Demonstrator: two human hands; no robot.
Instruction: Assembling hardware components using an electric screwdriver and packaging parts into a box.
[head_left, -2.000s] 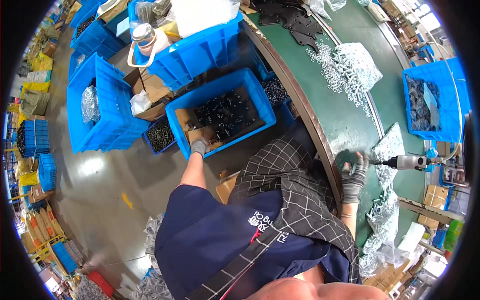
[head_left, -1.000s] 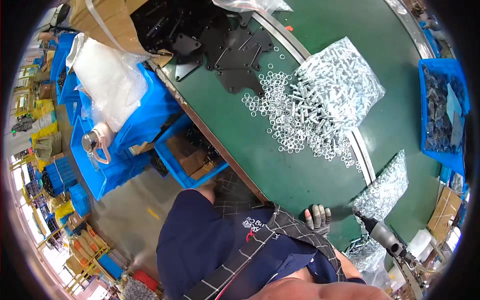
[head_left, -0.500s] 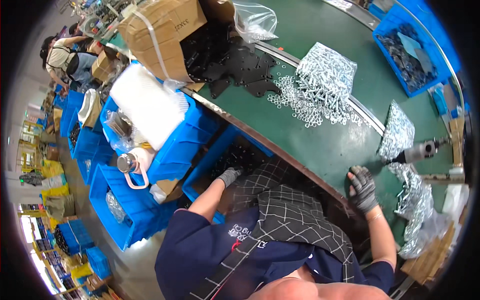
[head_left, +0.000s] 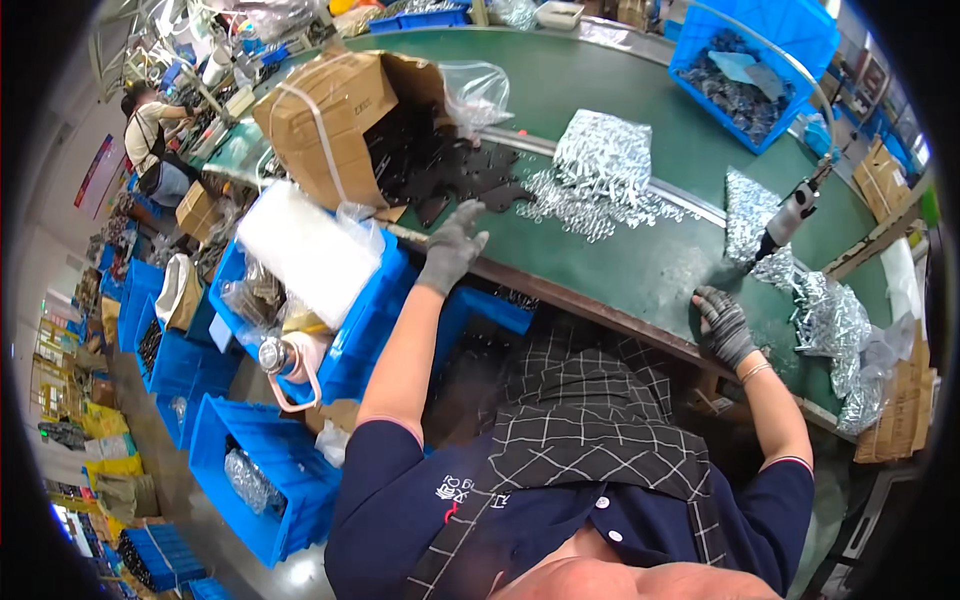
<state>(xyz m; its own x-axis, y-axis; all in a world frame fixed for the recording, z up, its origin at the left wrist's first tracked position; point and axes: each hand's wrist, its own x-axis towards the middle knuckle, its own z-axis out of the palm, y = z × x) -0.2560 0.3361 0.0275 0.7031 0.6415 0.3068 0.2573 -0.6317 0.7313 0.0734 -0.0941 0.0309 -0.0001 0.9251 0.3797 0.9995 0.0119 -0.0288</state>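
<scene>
My left hand (head_left: 453, 248), in a grey glove, is raised over the bench's front edge with its fingers apart and nothing in them. It is nearest to a spread of flat black plates (head_left: 450, 180) at the mouth of a cardboard box (head_left: 320, 125). My right hand (head_left: 724, 325), also gloved, rests at the bench edge with fingers stretched out, holding nothing. Just beyond it hangs a power screwdriver (head_left: 792, 218), its tip down near the bench top. A heap of bolts (head_left: 605, 155) lies on a plastic bag mid-bench, with loose metal rings (head_left: 570, 208) in front.
A blue bin (head_left: 370, 325) with white foam sheeting and a pink bottle (head_left: 300, 360) stands at my left. Another blue bin (head_left: 510, 310) sits beneath the bench edge. At the far right is a bin of bagged parts (head_left: 740, 90). A person (head_left: 150, 145) works at the far left.
My left hand has come up from the bin under the bench to above the bench edge. My right hand stays at the edge. The view has shifted, and the screwdriver hangs more upright.
</scene>
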